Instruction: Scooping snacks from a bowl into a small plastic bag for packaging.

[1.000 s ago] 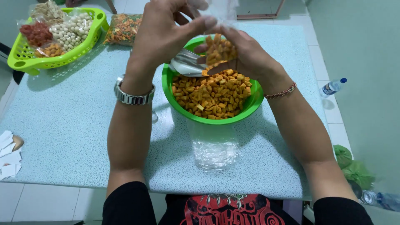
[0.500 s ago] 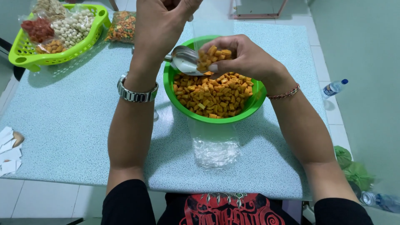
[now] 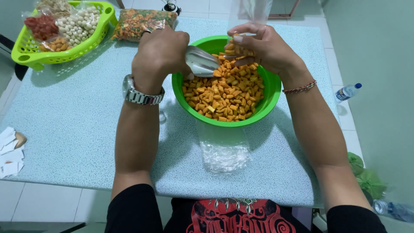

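A green bowl (image 3: 258,110) full of orange square snacks (image 3: 224,92) stands on the pale blue table (image 3: 73,125). My left hand (image 3: 159,56) grips a metal scoop (image 3: 200,62) that dips into the snacks at the bowl's left side. My right hand (image 3: 265,47) holds a small clear plastic bag (image 3: 248,17) upright over the bowl's far edge, with some orange snacks in its bottom. A watch sits on my left wrist and a thin bracelet on my right.
A stack of clear empty bags (image 3: 224,151) lies in front of the bowl. A lime basket (image 3: 26,51) with packed snacks stands at the far left, a mixed-snack bag (image 3: 142,21) beside it. White paper slips (image 3: 10,157) lie left. Water bottles (image 3: 347,91) lie on the floor.
My left hand came down from the bag's mouth and took hold of the scoop. My right hand kept the partly filled bag and shifted slightly toward the bowl's far edge.
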